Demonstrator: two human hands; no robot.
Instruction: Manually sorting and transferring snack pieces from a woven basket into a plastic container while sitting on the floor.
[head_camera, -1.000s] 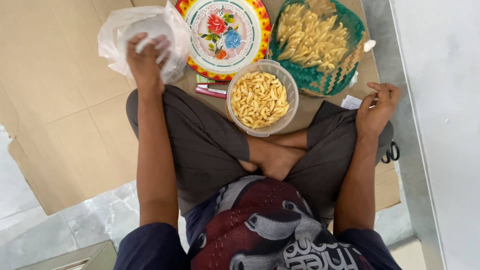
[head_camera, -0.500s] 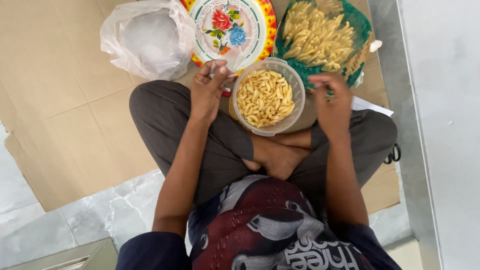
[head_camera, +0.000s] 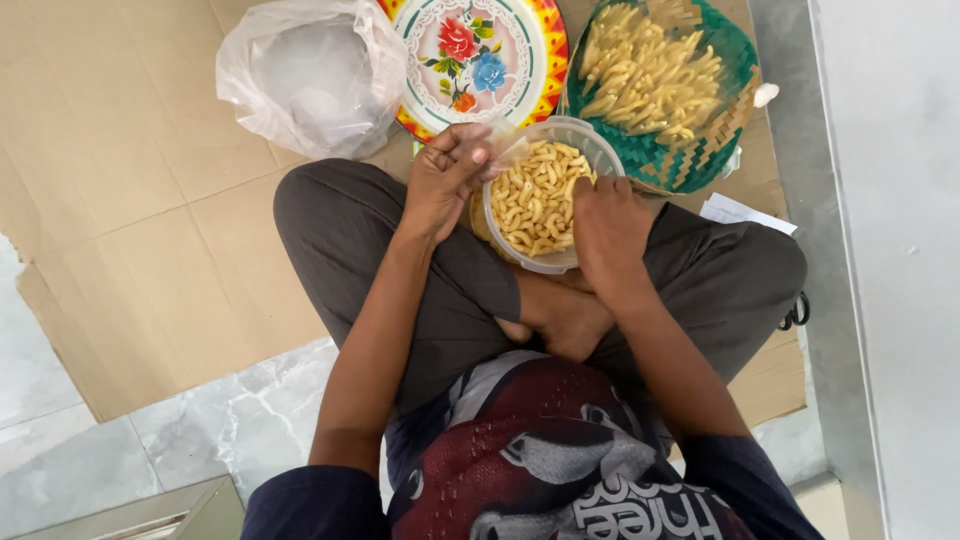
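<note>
**Both hands at the tub of snacks, seen from above**

While the person sits cross-legged on flattened cardboard (head_camera: 130, 180), a clear round tub (head_camera: 590, 140) of short curled yellow snacks (head_camera: 535, 195) stands at centre frame, just above the crossed legs. The left hand (head_camera: 445, 180) sits at the tub's left rim, fingers pinched together on what looks like a small clear bag (head_camera: 505, 140); its outline is faint against the tub, so this reading is uncertain. The right hand (head_camera: 605, 225) lies over the tub's lower right edge, palm down, fingers curled into or over the rim; whether that grip holds snacks or the tub wall cannot be told, as the fingertips are hidden. Both hands touch the tub, which lies between them, the left slightly higher in frame. The snacks have no common long axis; they lie heaped at random.

Upper centre: a flowered enamel plate (head_camera: 520, 30), cut off by the top edge. Upper right: a green woven basket (head_camera: 730, 70) of longer pale sticks, touching the tub. Upper left: a crumpled clear sack (head_camera: 310, 85), contents unclear. A white slip (head_camera: 740, 212) lies right of the knee; a dark object (head_camera: 795, 312) at the right knee is too small to identify.
</note>
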